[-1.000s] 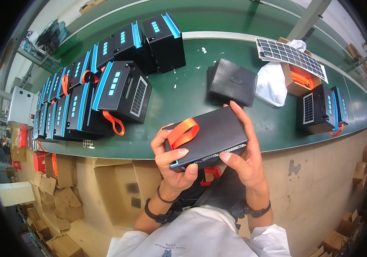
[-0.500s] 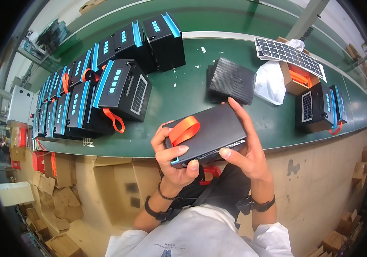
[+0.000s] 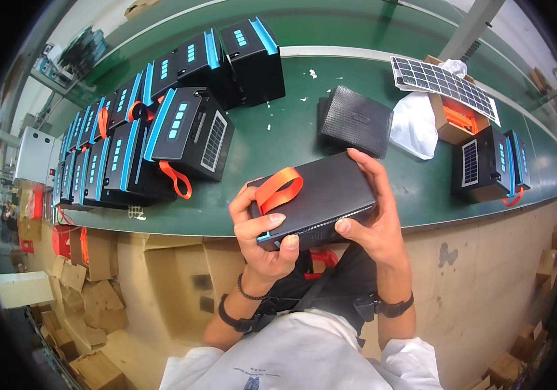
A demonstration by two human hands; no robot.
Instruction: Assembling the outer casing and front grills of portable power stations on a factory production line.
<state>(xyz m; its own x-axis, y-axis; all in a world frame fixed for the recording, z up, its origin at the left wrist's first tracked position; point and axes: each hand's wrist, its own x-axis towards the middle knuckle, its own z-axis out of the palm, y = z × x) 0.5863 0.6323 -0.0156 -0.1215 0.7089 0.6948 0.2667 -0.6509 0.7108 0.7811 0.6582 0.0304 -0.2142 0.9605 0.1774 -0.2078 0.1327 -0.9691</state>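
Note:
I hold a black box-shaped device [image 3: 324, 195] with an orange strap loop [image 3: 278, 188] over the near edge of the green conveyor belt [image 3: 278, 136]. My left hand [image 3: 262, 240] grips its left end, thumb pressed on the front face near the blue trim. My right hand [image 3: 372, 218] cradles the right end, fingers over the top. A black textured panel [image 3: 355, 121] lies on the belt just beyond the device.
Rows of black and blue devices [image 3: 161, 130] with orange straps fill the belt's left. A solar panel [image 3: 444, 81], a cardboard box with orange straps [image 3: 460, 120], a white bag [image 3: 416, 123] and another device [image 3: 486, 162] sit right. Flattened cardboard [image 3: 161, 286] lies below.
The device has tilted slightly in my hands and my left thumb has shifted along its front face. Nothing on the belt has moved.

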